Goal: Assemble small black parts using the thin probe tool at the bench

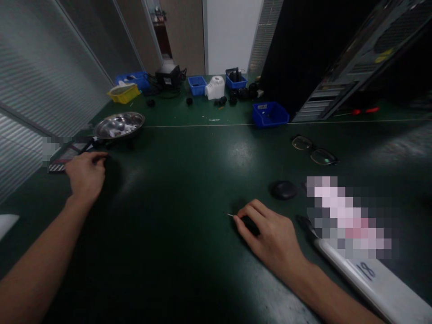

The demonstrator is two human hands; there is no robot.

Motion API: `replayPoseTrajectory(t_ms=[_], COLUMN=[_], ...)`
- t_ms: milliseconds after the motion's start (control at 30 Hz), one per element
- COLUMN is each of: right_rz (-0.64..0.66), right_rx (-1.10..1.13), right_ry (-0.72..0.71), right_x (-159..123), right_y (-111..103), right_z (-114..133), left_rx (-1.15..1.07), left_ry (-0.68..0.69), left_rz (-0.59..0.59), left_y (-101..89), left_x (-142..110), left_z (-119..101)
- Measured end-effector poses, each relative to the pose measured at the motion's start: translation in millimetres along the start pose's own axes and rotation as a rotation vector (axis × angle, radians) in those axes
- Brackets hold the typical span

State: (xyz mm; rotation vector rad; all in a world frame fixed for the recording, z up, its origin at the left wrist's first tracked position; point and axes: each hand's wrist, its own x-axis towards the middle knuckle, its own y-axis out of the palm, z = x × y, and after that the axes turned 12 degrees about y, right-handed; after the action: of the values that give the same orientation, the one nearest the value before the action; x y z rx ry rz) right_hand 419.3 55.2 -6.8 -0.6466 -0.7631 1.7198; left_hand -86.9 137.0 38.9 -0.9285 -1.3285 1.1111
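The head camera looked forward and down from above the near side of the green table [175, 189], close enough that the left hand [87, 174] and right hand [272, 229] both fell within its wide view, forearms [50, 247] entering from the near left and near right. Its far reach took in a blue bin [270, 119] and, beyond the table, a white panel [232, 36].

"What's in the right hand [270, 231]?"
"A dark thing [250, 224], mostly hidden."
"Near the far edge of the table [175, 193]?"
"Dark bits [233, 98], too small to name. The white case [383, 281] is cut off."
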Motion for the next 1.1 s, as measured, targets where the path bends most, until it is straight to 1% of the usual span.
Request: replayPoseTrajectory(t_ms=[67,100,167,233,300,367,400,433,467,500,533,600,733,867,967,1033,1100], right_rz=[0.001,0.002,0.007,0.004,0.003,0.003,0.004,0.003,0.003,0.002,0.002,0.007,0.025,0.052,0.061,0.063,0.064], right_rx=[0.002,0.002,0.001,-0.004,-0.002,-0.001,-0.001,0.0,0.001,0.006,0.014,0.046,0.122,0.138,0.135,0.123,0.111], right_ry=[-0.001,0.002,0.011,0.017,0.015,0.017,0.021,0.026,0.03,0.031,0.028,0.018,0.01,-0.009,-0.013,-0.017,-0.031], right_x=[0,0,-1,-1,0,0,1,1,1,1,1,0,-3,-6,-5,-4,-4], right_y=[0,0,1,2,2,3,3,4,4,4,4,5,5,6,7,8,9], right_z=[0,0,0,1,1,1,1,1,2,2,2,4,7,8,8,8,9], left_rx=[-0.023,-0.041,-0.097,-0.176,-0.299,-0.56,-0.659,-0.732,-0.772,-0.8,-0.816,-0.846,-0.922,-0.955,-0.983,-1.011,-1.03], left_ry=[0.019,0.04,0.119,0.234,0.382,0.626,0.772,0.911,1.002,1.063,1.088,1.059,0.94,0.818,0.74,0.741,0.773], left_rz=[0.0,0.006,0.046,0.113,0.19,0.263,0.259,0.25,0.241,0.225,0.217,0.233,0.326,0.372,0.456,0.492,0.477], left_y=[-2.7,-4.3,-7.3,-10.4,-13.9,-18.3,-20.6,-22.7,-24.5,-25.5,-25.9,-24.6,-19.5,-18.5,-19.0,-18.5,-17.0], left_x=[2,3,2,-8,-29,-58,-72,-84,-93,-100,-103,-102,-94,-94,-93,-91,-91], left_z=[-5,-10,-33,-72,-125,-180,-204,-223,-236,-244,-248,-245,-234,-235,-237,-237,-236])
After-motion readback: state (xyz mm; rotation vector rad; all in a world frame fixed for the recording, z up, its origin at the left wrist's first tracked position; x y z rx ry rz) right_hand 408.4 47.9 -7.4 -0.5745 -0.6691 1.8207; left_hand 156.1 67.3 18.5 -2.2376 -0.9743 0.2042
